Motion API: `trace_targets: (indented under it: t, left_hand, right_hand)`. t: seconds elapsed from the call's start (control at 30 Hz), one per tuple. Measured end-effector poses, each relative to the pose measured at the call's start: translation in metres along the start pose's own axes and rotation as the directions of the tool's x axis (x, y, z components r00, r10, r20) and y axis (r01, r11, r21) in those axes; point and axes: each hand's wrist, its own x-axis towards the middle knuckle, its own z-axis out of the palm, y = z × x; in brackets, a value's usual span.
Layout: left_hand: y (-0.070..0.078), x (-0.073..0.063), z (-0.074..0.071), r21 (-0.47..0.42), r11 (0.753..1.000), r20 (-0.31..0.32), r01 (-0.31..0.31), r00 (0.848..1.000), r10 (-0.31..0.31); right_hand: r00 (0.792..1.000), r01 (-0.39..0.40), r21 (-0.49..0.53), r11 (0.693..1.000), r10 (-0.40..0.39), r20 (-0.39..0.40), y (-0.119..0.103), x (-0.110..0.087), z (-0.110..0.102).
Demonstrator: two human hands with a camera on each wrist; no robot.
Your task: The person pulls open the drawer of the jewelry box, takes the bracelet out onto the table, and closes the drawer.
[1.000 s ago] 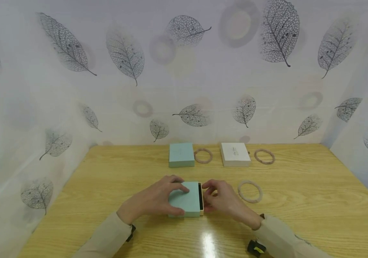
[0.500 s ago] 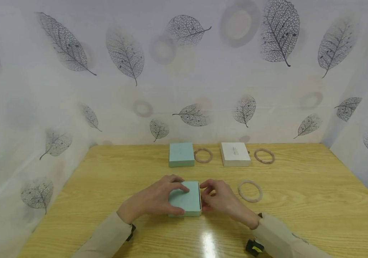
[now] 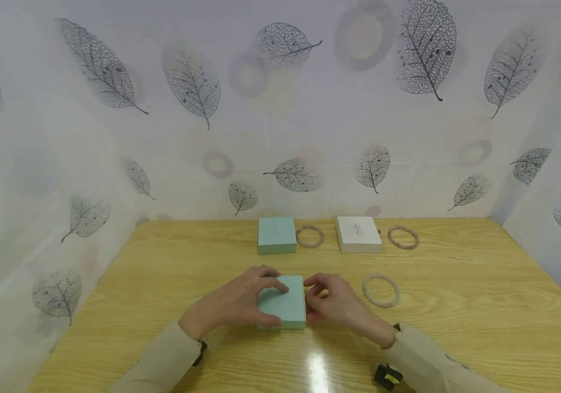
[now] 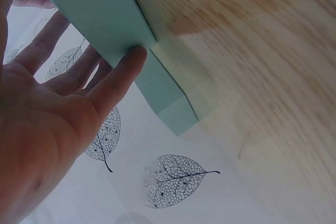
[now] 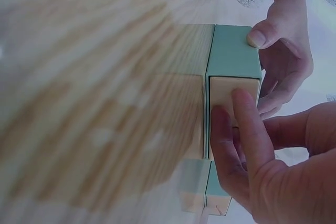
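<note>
A mint-green drawer box (image 3: 290,305) sits on the wooden table between both hands. From its left side my left hand (image 3: 236,300) grips it, the thumb on the near side and the fingers reaching over the top and far side. In the left wrist view that thumb presses near a lower corner of the box (image 4: 100,19). My right hand (image 3: 336,305) is at the box's right end. As the right wrist view shows, its fingertips press the cream drawer front (image 5: 221,90), which lies about flush with the sleeve (image 5: 231,51). A pale bangle (image 3: 365,289) lies right of that hand.
Along the table's back stand another mint-green box (image 3: 277,234) and a white box (image 3: 359,232) with small lettering. A pinkish bangle (image 3: 311,246) lies beside the green one, and a second pinkish bangle (image 3: 405,247) beside the white one. Leaf-print cloth (image 3: 280,125) hangs behind.
The drawer has slid left into its sleeve; the dark gap seen at the right end is gone. My right hand has moved slightly left with it, while my left hand stays in place.
</note>
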Motion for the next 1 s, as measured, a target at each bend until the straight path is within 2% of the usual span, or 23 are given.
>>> trace_targets:
  t: [0.53, 0.8, 1.0]
  left_hand:
    - [0.0000, 0.0004, -0.0008, -0.005, 1.000, 0.001, -0.009, 1.000, 0.009]
    - [-0.0008, 0.0008, -0.0005, -0.001, 1.000, 0.000, -0.014, 1.000, 0.014]
    - [0.0006, -0.0001, -0.0008, -0.004, 1.000, -0.001, -0.007, 1.000, 0.007]
  right_hand:
    - [1.000, 0.010, -0.009, 1.000, -0.010, 0.004, -0.0011, -0.0021, 0.0003]
    - [1.000, -0.008, 0.051, 0.999, 0.007, 0.024, -0.0008, -0.0018, 0.0012]
    - [1.000, -0.002, 0.043, 0.999, 0.001, 0.025, -0.0012, -0.0018, 0.0008]
